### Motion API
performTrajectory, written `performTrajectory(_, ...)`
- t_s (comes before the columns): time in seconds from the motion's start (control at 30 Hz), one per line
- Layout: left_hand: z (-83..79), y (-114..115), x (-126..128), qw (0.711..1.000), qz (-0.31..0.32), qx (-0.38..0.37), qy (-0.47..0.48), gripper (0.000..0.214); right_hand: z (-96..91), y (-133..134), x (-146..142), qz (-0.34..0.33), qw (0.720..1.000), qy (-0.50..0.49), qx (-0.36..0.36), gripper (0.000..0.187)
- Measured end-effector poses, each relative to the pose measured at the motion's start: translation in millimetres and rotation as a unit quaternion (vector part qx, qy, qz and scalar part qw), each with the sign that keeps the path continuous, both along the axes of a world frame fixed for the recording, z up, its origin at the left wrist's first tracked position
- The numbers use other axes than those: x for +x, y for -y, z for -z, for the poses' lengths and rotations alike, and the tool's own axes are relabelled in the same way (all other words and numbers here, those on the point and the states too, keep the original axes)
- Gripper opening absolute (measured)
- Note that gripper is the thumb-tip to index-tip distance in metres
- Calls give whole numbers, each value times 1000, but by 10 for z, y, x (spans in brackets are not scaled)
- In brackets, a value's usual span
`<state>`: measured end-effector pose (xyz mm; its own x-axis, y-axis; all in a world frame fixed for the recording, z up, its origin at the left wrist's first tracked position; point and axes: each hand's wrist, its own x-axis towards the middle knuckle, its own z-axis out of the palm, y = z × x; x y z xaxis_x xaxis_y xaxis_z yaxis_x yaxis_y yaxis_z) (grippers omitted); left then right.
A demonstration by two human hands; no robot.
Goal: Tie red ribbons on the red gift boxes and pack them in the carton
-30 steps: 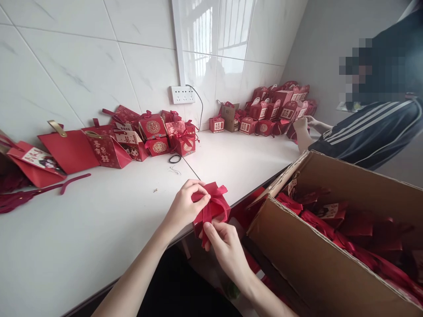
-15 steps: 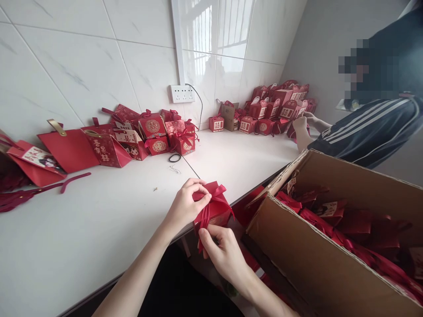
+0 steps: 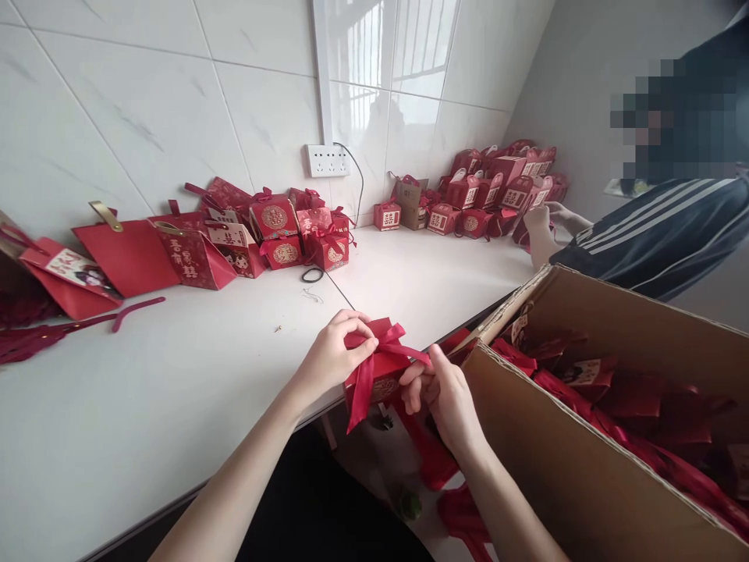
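A small red gift box [image 3: 383,365] with gold print sits at the table's front edge. Across its top a red ribbon [image 3: 363,382] is tied in a bow, one tail hanging down the front. My left hand [image 3: 341,351] pinches the ribbon at the bow, over the box's left side. Off the box's right side, my right hand [image 3: 449,394] is closed on the other ribbon tail, drawn out sideways between thumb and fingers. The box's underside and back are hidden.
An open cardboard box [image 3: 562,414] holding several red gift boxes stands at the right. More red boxes [image 3: 278,230] line the wall. A black hair tie [image 3: 312,275] lies on the white table [image 3: 193,390]. Another person's hand [image 3: 541,226] works at the far right.
My right hand has let go of the front ribbon tail and moved right and up, taking the right-hand tail. My left hand stays at the bow. The view has shifted slightly.
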<state>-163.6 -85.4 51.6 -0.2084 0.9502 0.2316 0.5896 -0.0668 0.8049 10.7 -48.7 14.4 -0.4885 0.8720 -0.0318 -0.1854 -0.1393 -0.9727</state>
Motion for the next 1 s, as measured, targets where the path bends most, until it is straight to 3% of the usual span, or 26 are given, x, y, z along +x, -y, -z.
performTrajectory(0.1, -7, -6, 3, 1000, -6, -2, 3, 13, -38, 52, -32, 10, 999, 35, 34, 48)
performTrajectory(0.3, -3, -22, 16, 1000, -14, -6, 5, 15, 5, 179, 65, -69, 984, 129, 101, 50)
performTrajectory(0.4, 12, 10, -32, 999, -23, 19, 14, 17, -43, 9, 171, 44, 990, 98, 93, 55)
performTrajectory(0.47, 17, 62, -91, 993, -93, 60, 29, 26, -86, -190, 195, 140, 981, 79, 110, 54)
performTrajectory(0.5, 18, 93, -118, 986, -145, 72, 36, 32, -103, -293, 177, 157, 976, 86, 127, 52)
performTrajectory(0.6, 54, 156, -113, 971, -239, 4, 26, 40, -131, -495, -24, 96, 968, 156, 171, 49)
performTrajectory(0.67, 138, 148, 9, 971, -233, -46, 8, 42, -143, -481, -266, 48, 968, 181, 168, 48)
performTrajectory(0.77, 374, 146, 300, 976, -214, -3, 42, 32, -156, -260, -607, 50, 979, 141, 141, 43)
performTrajectory(0.83, 559, 286, 438, 975, -196, 43, 93, 22, -108, -81, -650, 41, 985, 99, 132, 43)
performTrajectory(0.9, 696, 592, 465, 970, -196, 137, 44, 10, 56, 43, -479, 31, 985, 67, 158, 40)
performTrajectory(1.0, 718, 1136, 349, 946, -211, 244, -44, 10, 557, 140, 11, 53, 970, 125, 202, 43)
